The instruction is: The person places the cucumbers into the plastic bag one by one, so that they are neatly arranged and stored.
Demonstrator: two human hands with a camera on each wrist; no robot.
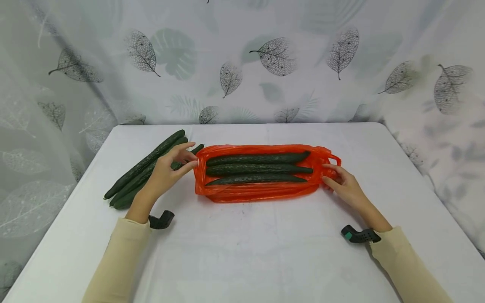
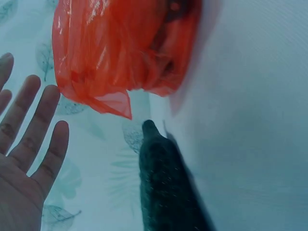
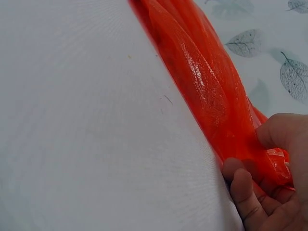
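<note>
Both hands frame an orange plastic bag (image 1: 261, 191) lying flat near the middle of a white table (image 1: 242, 252). At the bag's right end, the right hand (image 1: 346, 185) pinches a handle loop, fingers and thumb curled round the crumpled film; the right wrist view shows the thumb and fingertips (image 3: 243, 190) closed on the bunched orange plastic (image 3: 207, 86) just above the tabletop (image 3: 86, 120). At the opposite end, the left hand (image 1: 168, 170) is open, its fingers straight and reaching to the bag's closed left edge; in the left wrist view the spread fingers (image 2: 29, 130) hang apart from the bag (image 2: 115, 53), so contact cannot be confirmed. Three long dark green cucumbers (image 1: 257, 169) lie side by side, lengthwise, inside the bag. More cucumbers (image 1: 140, 170) rest in a loose bundle on the table to the left, running diagonally beneath the left hand; the tip of one (image 2: 161, 183) points toward the bag's corner without touching it. Cream sleeves (image 1: 121, 256) cover both forearms, and a leaf-printed curtain (image 1: 273, 59) hangs behind the table.
</note>
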